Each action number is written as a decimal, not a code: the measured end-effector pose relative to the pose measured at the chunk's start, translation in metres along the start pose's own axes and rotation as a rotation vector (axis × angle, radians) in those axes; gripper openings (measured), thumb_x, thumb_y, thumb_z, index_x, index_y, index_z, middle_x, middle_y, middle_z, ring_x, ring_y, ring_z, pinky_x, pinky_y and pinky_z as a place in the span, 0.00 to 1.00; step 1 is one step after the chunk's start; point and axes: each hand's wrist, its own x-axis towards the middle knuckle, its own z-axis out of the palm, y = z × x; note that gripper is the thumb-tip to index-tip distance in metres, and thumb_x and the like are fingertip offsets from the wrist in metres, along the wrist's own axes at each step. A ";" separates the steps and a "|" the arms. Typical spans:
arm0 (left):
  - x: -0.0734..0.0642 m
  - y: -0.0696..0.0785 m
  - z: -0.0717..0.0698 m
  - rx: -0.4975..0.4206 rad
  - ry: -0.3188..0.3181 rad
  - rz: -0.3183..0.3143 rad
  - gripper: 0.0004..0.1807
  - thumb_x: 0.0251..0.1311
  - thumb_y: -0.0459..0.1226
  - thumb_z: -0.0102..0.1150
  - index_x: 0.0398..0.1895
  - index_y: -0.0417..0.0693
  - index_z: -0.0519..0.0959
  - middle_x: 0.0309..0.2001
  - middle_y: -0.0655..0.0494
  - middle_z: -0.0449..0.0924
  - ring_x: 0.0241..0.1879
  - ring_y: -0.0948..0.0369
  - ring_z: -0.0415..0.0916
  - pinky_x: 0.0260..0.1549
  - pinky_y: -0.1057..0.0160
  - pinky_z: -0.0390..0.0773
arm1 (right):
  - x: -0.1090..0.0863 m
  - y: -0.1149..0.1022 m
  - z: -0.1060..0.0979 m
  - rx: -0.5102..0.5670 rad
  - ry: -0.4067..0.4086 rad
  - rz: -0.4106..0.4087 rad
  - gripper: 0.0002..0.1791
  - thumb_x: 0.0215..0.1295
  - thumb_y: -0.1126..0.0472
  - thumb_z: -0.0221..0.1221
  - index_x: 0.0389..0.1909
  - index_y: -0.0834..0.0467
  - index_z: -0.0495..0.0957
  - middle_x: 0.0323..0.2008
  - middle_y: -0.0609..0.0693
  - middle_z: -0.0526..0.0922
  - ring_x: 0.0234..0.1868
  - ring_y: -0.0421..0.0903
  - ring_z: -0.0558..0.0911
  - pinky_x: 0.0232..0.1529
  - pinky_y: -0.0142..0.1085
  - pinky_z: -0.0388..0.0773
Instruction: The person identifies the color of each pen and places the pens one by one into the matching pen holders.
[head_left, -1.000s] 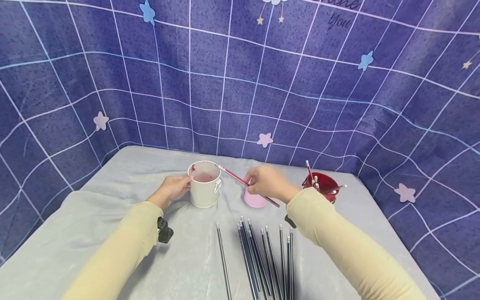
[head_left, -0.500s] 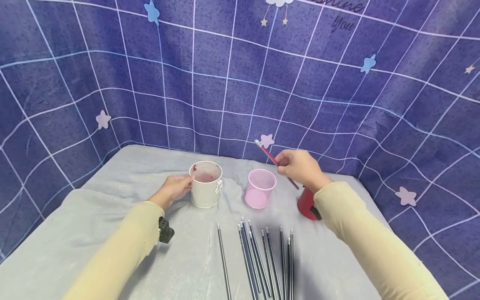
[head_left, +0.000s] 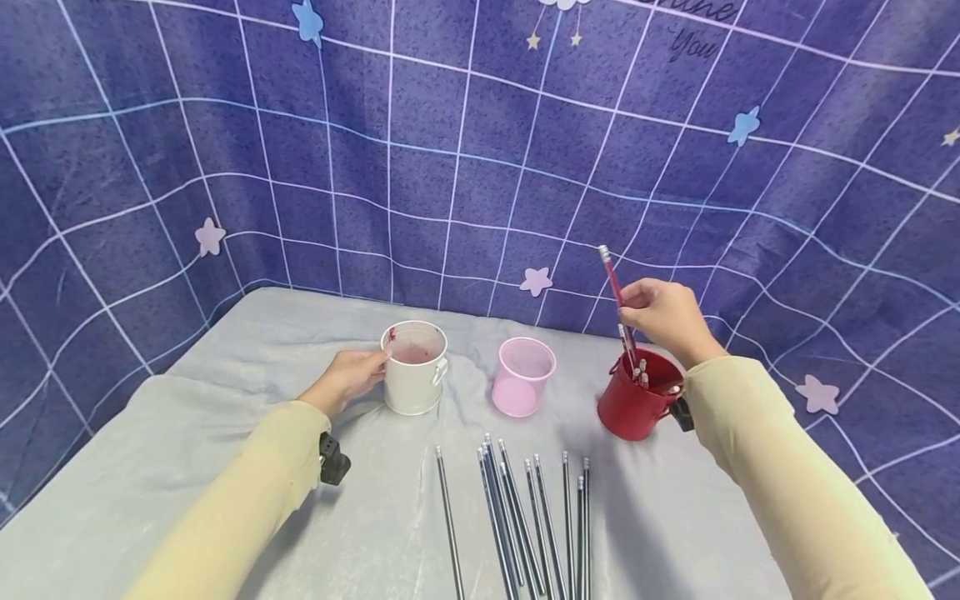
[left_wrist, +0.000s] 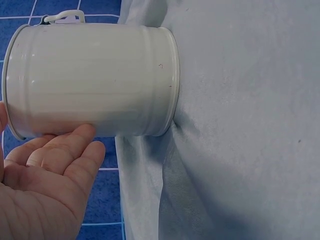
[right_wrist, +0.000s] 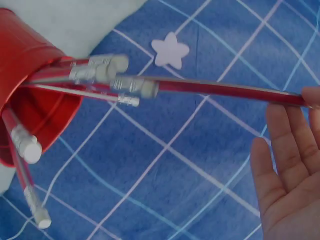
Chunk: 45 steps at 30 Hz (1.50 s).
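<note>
Three containers stand in a row on the grey cloth-covered tabletop point(head_left: 378, 508): a white bucket point(head_left: 411, 387) to the left, a pink cup point(head_left: 517, 396) in the middle and a red bucket point(head_left: 626, 408) to the right. The right hand point(head_left: 667, 321) is narrowed in a pinch on a red pencil point(head_left: 612, 283), which slants steeply above the red bucket with its white eraser end up; its lower end runs down to the bucket's mouth, where other pencils point(right_wrist: 22, 142) mask it, so I cannot tell how deep it sits. Those pencils, red-barrelled with white erasers, lean in the red bucket at several angles. The left hand point(head_left: 345, 379) holds the white bucket from its left side, thumb at the rim and fingers against the outer wall; reddish marks show inside that bucket near the rim. On the near part of the tabletop lie dark pencils point(head_left: 568, 521) with their eraser ends pointing far, one of them apart to the left. Writing on the blue curtain point(head_left: 450, 125) at the far side, toward the right, reads "You", beneath a cut-off word ending in "hine". Print on the metal bands point(right_wrist: 120, 81) of the bucket's pencils is too blurred to read.
</note>
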 end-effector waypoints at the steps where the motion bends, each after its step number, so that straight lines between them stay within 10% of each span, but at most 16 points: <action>1: 0.000 0.000 0.000 0.002 -0.001 -0.002 0.30 0.72 0.40 0.43 0.63 0.18 0.58 0.63 0.28 0.60 0.65 0.43 0.60 0.67 0.50 0.58 | 0.000 0.002 -0.002 0.012 0.020 0.002 0.09 0.55 0.68 0.60 0.37 0.66 0.80 0.34 0.60 0.86 0.36 0.53 0.83 0.42 0.46 0.78; 19: 0.002 0.000 0.002 -0.024 0.006 0.002 0.29 0.72 0.39 0.42 0.63 0.19 0.59 0.63 0.28 0.61 0.64 0.43 0.61 0.67 0.49 0.58 | -0.012 0.050 -0.007 0.035 0.251 0.094 0.09 0.54 0.68 0.59 0.36 0.66 0.76 0.30 0.58 0.84 0.27 0.32 0.72 0.33 0.32 0.69; 36: 0.001 0.002 0.001 -0.011 0.000 -0.001 0.29 0.72 0.40 0.42 0.63 0.20 0.58 0.63 0.29 0.60 0.64 0.43 0.61 0.67 0.48 0.57 | -0.029 0.109 0.012 0.256 0.372 0.294 0.06 0.56 0.67 0.60 0.31 0.62 0.71 0.16 0.24 0.70 0.19 0.25 0.71 0.20 0.20 0.69; 45: -0.001 0.001 0.001 0.010 -0.003 0.008 0.30 0.72 0.41 0.41 0.63 0.19 0.58 0.63 0.28 0.60 0.64 0.42 0.60 0.67 0.47 0.57 | -0.035 0.122 0.034 0.323 0.428 0.355 0.04 0.53 0.67 0.58 0.30 0.62 0.73 0.19 0.34 0.78 0.22 0.24 0.72 0.25 0.22 0.67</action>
